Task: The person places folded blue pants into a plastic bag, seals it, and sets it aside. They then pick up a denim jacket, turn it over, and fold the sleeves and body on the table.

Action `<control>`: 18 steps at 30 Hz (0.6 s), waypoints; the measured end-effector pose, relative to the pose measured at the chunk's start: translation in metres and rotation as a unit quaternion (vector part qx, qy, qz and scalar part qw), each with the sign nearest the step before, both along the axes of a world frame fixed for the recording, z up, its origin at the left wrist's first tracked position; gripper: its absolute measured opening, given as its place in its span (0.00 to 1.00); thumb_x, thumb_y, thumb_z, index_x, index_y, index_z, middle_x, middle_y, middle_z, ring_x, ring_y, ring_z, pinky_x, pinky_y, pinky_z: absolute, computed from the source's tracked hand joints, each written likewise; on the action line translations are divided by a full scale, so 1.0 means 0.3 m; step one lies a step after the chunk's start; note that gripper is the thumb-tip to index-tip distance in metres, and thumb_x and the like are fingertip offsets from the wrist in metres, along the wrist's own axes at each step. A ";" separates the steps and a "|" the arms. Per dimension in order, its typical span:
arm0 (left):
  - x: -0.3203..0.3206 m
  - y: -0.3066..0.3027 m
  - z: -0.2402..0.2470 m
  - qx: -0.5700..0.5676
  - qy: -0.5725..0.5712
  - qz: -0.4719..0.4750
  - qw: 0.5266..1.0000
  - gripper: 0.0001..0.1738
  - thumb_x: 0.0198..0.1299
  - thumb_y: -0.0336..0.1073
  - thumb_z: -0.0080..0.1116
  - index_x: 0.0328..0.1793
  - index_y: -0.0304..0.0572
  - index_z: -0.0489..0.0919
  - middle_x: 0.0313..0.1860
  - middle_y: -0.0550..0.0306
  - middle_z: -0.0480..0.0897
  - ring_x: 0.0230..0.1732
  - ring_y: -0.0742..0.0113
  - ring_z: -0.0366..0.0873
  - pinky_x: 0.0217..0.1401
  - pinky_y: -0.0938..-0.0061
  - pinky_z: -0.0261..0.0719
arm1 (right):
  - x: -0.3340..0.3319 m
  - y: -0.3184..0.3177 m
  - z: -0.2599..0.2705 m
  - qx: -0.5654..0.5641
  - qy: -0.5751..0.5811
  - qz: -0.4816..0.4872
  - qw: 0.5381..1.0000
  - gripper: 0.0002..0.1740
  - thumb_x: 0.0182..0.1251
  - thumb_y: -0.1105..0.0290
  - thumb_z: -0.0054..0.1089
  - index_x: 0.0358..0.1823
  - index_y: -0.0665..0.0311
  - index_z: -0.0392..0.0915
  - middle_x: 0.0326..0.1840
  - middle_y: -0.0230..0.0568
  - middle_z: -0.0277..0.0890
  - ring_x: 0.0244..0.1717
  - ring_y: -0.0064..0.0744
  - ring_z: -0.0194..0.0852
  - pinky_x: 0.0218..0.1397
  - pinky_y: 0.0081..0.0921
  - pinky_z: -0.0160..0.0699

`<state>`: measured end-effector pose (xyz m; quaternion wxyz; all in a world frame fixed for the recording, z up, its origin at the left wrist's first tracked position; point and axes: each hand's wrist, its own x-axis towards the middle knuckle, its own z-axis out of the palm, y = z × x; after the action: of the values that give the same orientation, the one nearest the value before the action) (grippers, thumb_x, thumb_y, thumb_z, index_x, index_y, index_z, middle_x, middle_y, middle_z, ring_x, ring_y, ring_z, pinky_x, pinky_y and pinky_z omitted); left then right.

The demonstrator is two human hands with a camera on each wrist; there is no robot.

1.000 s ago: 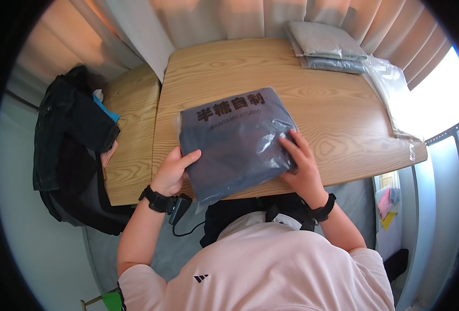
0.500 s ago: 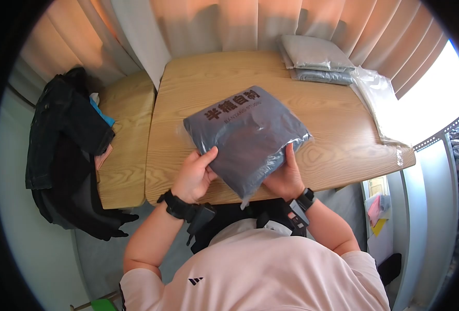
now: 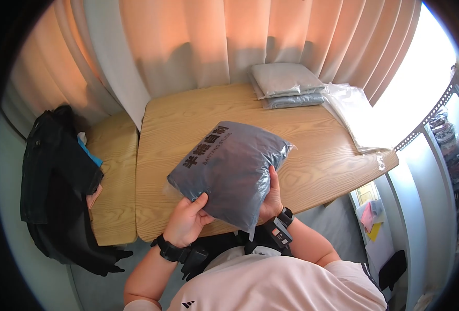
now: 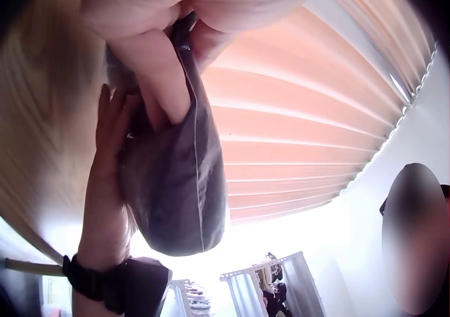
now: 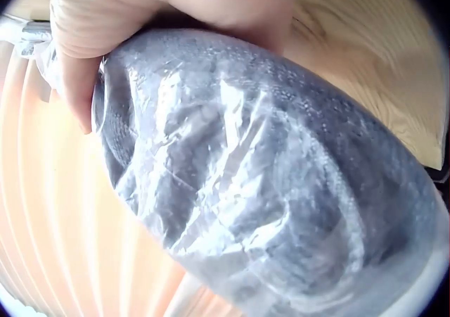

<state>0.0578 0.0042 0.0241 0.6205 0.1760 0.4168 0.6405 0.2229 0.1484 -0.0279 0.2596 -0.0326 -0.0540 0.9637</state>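
Note:
A plastic bag with folded dark blue-grey cloth inside (image 3: 234, 171) is held tilted above the table's front edge, its black print facing up. The left hand (image 3: 187, 220) grips its lower left edge, thumb on top and the fingers beneath, mostly hidden. At the right lower edge the right hand (image 3: 272, 199) holds it, thumb along the side. In the right wrist view the right hand (image 5: 169, 14) wraps the bag's edge (image 5: 232, 162), cloth showing through shiny film. The left wrist view shows the left hand (image 4: 162, 42) pinching the bag (image 4: 179, 183).
Two filled bags (image 3: 286, 80) are stacked at the wooden table's (image 3: 188, 119) back right, beside flat clear bags (image 3: 351, 111). Dark clothes (image 3: 58, 181) hang at the left over something hidden, next to a side table (image 3: 113, 181). Curtains (image 3: 198, 41) stand behind.
The bag has turned counterclockwise and tilted, its print now running up the left side. The right hand has shifted from the bag's top right side to its lower edge. The head view has tipped upward.

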 end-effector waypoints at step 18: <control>-0.144 0.061 0.098 0.057 0.029 0.080 0.995 0.21 0.71 0.45 0.43 0.65 0.44 0.65 0.52 0.45 0.79 0.46 0.57 0.82 0.39 0.74 0.80 | 0.187 0.606 0.372 0.231 0.007 -0.251 0.940 0.36 0.63 0.44 0.51 0.64 0.62 0.66 0.65 0.47 0.67 0.66 0.48 0.63 0.72 0.46 0.56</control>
<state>0.0145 0.0226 0.0535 0.5441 0.1957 0.4101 0.7054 0.2791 0.3303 0.0836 0.4940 0.0228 -0.2632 0.8284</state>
